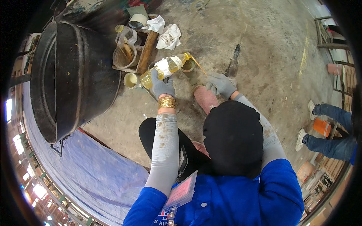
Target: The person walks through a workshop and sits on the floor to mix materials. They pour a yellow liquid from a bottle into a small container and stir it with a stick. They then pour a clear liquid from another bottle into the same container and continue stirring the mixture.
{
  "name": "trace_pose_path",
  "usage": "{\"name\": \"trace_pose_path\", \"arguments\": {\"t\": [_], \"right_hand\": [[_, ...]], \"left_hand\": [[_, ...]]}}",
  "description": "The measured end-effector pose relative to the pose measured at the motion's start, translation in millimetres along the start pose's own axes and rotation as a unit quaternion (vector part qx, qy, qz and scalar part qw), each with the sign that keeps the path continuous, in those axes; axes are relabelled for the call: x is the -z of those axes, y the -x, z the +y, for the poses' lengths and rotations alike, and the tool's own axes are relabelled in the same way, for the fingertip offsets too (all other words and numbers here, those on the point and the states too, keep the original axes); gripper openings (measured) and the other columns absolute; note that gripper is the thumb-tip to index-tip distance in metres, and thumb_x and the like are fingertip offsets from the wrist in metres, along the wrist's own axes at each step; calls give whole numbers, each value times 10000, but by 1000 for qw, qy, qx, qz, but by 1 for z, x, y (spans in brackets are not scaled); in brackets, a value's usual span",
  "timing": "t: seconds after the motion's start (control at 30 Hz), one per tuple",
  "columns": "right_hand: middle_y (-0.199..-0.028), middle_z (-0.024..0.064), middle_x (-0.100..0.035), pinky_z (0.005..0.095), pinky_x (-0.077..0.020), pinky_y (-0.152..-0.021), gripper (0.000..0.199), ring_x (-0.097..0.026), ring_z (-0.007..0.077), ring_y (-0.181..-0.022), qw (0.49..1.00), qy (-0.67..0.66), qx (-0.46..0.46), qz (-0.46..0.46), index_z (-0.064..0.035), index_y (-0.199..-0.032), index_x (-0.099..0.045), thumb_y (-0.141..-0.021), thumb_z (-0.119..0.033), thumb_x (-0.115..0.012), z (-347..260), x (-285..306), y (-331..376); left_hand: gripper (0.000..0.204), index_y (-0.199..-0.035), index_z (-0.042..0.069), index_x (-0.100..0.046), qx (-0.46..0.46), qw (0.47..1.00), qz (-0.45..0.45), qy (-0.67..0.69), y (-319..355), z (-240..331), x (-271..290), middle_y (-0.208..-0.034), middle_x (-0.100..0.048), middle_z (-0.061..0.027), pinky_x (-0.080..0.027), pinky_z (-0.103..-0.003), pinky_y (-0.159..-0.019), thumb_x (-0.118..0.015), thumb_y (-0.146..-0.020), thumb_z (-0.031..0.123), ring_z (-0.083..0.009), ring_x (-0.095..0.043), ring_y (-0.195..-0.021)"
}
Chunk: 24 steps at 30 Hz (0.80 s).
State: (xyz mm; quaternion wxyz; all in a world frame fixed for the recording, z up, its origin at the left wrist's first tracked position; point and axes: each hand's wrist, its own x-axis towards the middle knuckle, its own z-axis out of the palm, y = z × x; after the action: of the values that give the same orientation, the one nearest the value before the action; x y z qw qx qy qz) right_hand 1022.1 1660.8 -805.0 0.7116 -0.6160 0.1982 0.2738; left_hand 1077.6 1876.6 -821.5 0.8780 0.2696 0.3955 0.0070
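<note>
My left hand [163, 87], in a grey glove, is wrapped round a clear plastic bottle [163, 67] with yellow liquid inside and a white label or wrap. The bottle is tilted, its yellow neck toward the right. By the neck is the tip of a thin brown stick [200, 66]. Closed on the stick's other end is my right hand [221, 85], also gloved in grey. A small round cup [189, 66] is partly hidden below the bottle's neck. Near the bottle's base stands another small cup [131, 80] with pale yellowish contents.
A large black drum-like vessel [81, 75] stands at left, beside a blue sheet [94, 169]. A wooden tray [148, 51] holds containers, with white rags [169, 37] beside it. A dark tool [233, 62] lies ahead. At right are another person's jeans-clad legs [328, 147] and an orange bucket [322, 127].
</note>
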Motion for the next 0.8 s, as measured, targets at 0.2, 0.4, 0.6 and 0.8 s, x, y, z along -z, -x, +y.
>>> {"name": "trace_pose_path", "arguments": {"t": [0.2,0.4,0.6,0.8], "right_hand": [[-644,49,-584,210,-372,-389,168,-489,86,-441,998,43,24,-28,-36,-834,-543,-870,-175,-456,2,1,-5],[-639,53,-576,238,-380,-405,182,-494,112,-464,996,87,2,-29,-49,-828,-546,-854,-211,-466,5,-1,-13],[-671,119,-603,351,-439,-495,231,-544,250,-528,943,306,130,-26,-29,-814,-565,-832,-231,-454,14,7,-37],[-824,195,-619,462,-462,-677,265,-583,391,-767,797,577,174,35,-30,-839,-622,-776,-246,-484,19,10,-60]], "left_hand": [[488,-1230,90,-435,18,1000,5,24,0,1,5,-1201,-497,-90,-454,-441,-880,-581,-823,318,-269,-472,-1108],[497,-1234,87,-426,21,999,-10,27,6,3,2,-1238,-471,-93,-387,-471,-959,-552,-830,348,-288,-433,-1153],[512,-1218,87,-441,31,999,-14,41,14,13,-8,-1227,-479,-89,-397,-469,-952,-569,-813,373,-282,-434,-1152],[532,-1231,114,-430,52,995,-33,74,15,26,-3,-1239,-459,-66,-426,-478,-919,-578,-806,396,-270,-418,-1156]]}}
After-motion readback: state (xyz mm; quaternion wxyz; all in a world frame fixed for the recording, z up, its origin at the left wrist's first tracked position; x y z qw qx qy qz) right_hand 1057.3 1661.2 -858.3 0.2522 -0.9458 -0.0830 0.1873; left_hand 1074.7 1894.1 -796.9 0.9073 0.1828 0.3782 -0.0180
